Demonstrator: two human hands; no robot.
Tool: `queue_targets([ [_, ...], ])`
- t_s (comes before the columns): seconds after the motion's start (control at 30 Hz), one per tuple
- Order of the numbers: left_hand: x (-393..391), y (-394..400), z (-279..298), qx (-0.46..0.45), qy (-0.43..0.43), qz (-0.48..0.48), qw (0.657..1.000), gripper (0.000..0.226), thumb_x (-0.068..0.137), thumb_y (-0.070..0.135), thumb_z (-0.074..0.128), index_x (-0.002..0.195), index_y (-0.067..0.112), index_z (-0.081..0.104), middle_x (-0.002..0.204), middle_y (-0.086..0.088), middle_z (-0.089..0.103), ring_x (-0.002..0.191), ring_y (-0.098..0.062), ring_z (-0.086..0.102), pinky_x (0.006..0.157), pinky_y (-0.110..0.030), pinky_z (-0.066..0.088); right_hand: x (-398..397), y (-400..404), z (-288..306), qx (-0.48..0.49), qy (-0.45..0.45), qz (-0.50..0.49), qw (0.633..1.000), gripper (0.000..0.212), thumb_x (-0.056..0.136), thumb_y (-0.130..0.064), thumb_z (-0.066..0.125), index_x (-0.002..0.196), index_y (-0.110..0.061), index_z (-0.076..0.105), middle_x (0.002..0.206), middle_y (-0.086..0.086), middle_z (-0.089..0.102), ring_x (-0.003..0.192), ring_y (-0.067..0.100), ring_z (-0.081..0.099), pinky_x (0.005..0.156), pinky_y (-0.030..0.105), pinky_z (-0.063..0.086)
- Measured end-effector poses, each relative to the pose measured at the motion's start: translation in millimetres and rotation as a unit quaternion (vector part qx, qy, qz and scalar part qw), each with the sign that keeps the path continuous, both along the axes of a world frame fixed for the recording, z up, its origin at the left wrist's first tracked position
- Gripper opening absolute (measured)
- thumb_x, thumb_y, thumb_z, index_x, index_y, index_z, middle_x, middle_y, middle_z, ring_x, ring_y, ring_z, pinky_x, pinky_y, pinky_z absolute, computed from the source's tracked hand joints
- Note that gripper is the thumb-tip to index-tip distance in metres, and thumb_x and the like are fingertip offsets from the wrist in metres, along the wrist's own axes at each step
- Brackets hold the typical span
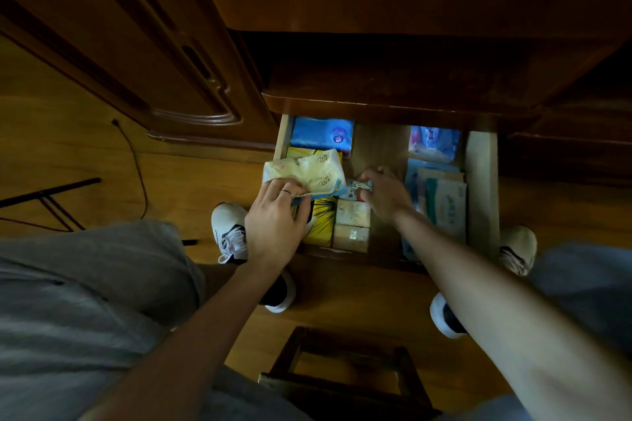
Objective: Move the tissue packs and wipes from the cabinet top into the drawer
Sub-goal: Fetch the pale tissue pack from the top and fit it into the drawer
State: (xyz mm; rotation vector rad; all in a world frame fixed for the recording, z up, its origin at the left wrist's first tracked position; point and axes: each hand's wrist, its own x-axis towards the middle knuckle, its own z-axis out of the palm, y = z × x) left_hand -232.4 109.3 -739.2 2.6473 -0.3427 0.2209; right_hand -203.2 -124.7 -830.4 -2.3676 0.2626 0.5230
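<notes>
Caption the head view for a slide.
Left hand holds a pale yellow tissue pack over the open drawer; right hand places a small pack.

No legible text anywhere.
Printed script on cream pack [307,171], round logo on blue pack [321,133], characters on white-green pack [448,206] – all too small and blurred to read.

Dim warm light, dark corners, wide-angle bending
</notes>
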Motion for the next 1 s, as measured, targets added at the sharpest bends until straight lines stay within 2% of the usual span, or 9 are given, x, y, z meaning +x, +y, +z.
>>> queue_targets([
  [0.23,2,-18,4,-0.006,-0.019,-0.055,0.998,0.013,0.094,0.016,0.062,0.102,0.017,0.073,0.109,0.004,0.066,0.104,-0.012,0.058,0.065,-0.024,0.051,5,-16,38,0.065,0.042,-0.070,0.995,0.050,0.101,-0.055,0.050,0.147,-0.036,0.051,0.147,0.000,0.057,0.131,0.022,0.054,0.108,0.044,0.044],
  [0.37,0,-48,11,-0.015,-0.013,-0.118,0.993,0.018,0.092,0.017,0.061,0.106,0.014,0.073,0.113,0.000,0.067,0.107,-0.016,0.061,0.072,-0.030,0.057,-6,-43,73,0.330,0.137,-0.183,0.916,0.081,0.078,-0.085,0.057,0.143,-0.036,0.053,0.135,0.002,0.065,0.122,0.024,0.063,0.108,0.051,0.046],
  [0.47,-11,-63,14,0.011,-0.022,-0.216,0.976,0.035,0.091,0.019,0.060,0.126,0.015,0.064,0.129,-0.003,0.061,0.106,-0.018,0.062,0.071,-0.028,0.056,-22,-65,76,0.284,0.095,-0.172,0.939,0.053,0.086,-0.039,0.078,0.132,-0.034,0.052,0.128,0.003,0.065,0.109,0.021,0.068,0.079,0.030,0.062],
  [0.53,-17,-71,19,0.027,-0.024,-0.242,0.970,0.053,0.090,0.027,0.059,0.142,0.018,0.049,0.147,-0.004,0.047,0.110,-0.017,0.058,0.065,-0.020,0.047,-31,-80,76,0.258,0.032,-0.213,0.942,0.046,0.087,-0.012,0.074,0.119,-0.040,0.055,0.125,0.002,0.064,0.101,0.014,0.066,0.057,0.015,0.055],
  [0.67,-10,-78,29,-0.037,0.057,-0.085,0.994,0.069,0.092,0.054,0.059,0.150,0.022,0.037,0.151,0.004,0.039,0.126,-0.011,0.046,0.075,-0.023,0.047,-38,-96,83,0.262,0.036,-0.186,0.946,0.052,0.089,-0.012,0.069,0.110,-0.059,0.061,0.128,-0.006,0.057,0.105,0.005,0.058,0.066,0.019,0.051],
  [0.73,0,-75,32,-0.116,0.263,0.006,0.958,0.066,0.087,0.063,0.063,0.138,0.024,0.049,0.125,0.013,0.058,0.111,-0.007,0.057,0.076,-0.024,0.049,-36,-92,89,0.274,0.047,-0.157,0.948,0.053,0.085,-0.018,0.070,0.111,-0.064,0.063,0.124,-0.014,0.060,0.108,0.007,0.059,0.073,0.022,0.052],
  [0.83,5,-65,27,-0.287,0.517,0.065,0.804,0.043,0.089,0.042,0.072,0.117,0.010,0.066,0.089,0.002,0.077,0.080,-0.015,0.074,0.068,-0.028,0.062,-30,-79,97,0.304,0.041,-0.135,0.942,0.051,0.080,-0.027,0.073,0.118,-0.060,0.066,0.118,-0.020,0.066,0.105,0.003,0.065,0.077,0.021,0.055],
  [0.9,0,-61,20,-0.329,0.539,0.068,0.773,0.035,0.091,0.028,0.073,0.117,0.004,0.067,0.092,-0.005,0.078,0.078,-0.018,0.076,0.067,-0.030,0.063,-27,-72,99,0.314,0.026,-0.145,0.938,0.048,0.078,-0.037,0.077,0.120,-0.058,0.065,0.116,-0.018,0.066,0.097,-0.001,0.069,0.071,0.018,0.057],
  [1.0,-5,-61,14,-0.347,0.502,0.096,0.786,0.026,0.090,0.025,0.074,0.108,0.007,0.070,0.095,-0.005,0.077,0.078,-0.017,0.076,0.062,-0.024,0.060,-28,-62,93,0.329,0.071,-0.207,0.919,0.069,0.067,-0.062,0.084,0.129,-0.044,0.059,0.117,-0.006,0.070,0.106,0.014,0.069,0.074,0.029,0.062],
])
